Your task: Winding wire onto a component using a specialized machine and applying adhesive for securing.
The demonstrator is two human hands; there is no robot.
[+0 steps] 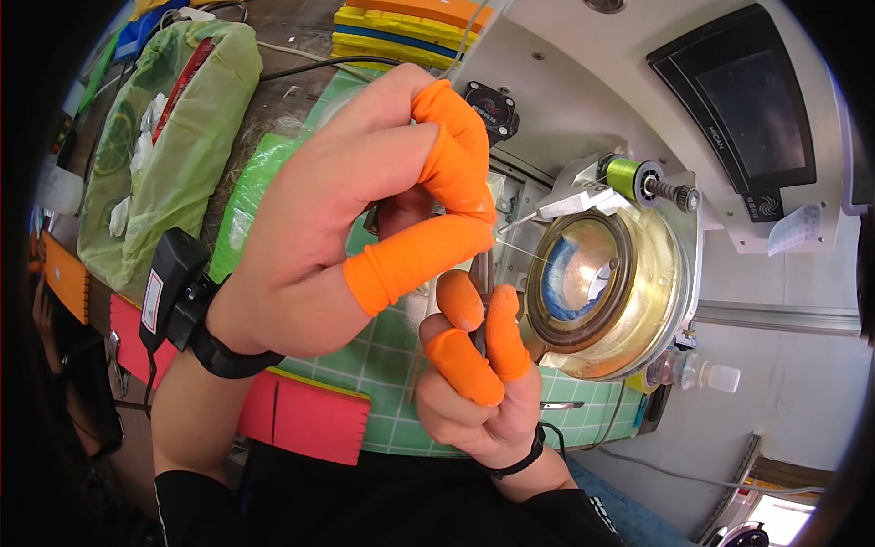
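Note:
My left hand (355,210) is raised in the middle, orange finger cots on its thumb and fingers. Thumb and index finger are pinched together on the end of a thin pale strand (524,250), which runs right toward the round brass-coloured bowl (656,292). Inside that bowl sits a blue ring (558,283). Lower and to the right, my right hand (478,374) also wears orange cots. Its fingers are curled in, with the thumb upright beside them; anything between them is hidden. A spool of green thread (624,176) is mounted above the bowl.
A dark screen (752,109) is set in the white machine housing at right. Beneath my hands is a green gridded mat (383,356). Red foam pieces (305,415) lie at the front, a green-lined bin (210,118) at left, and tweezers (561,405) near the bowl.

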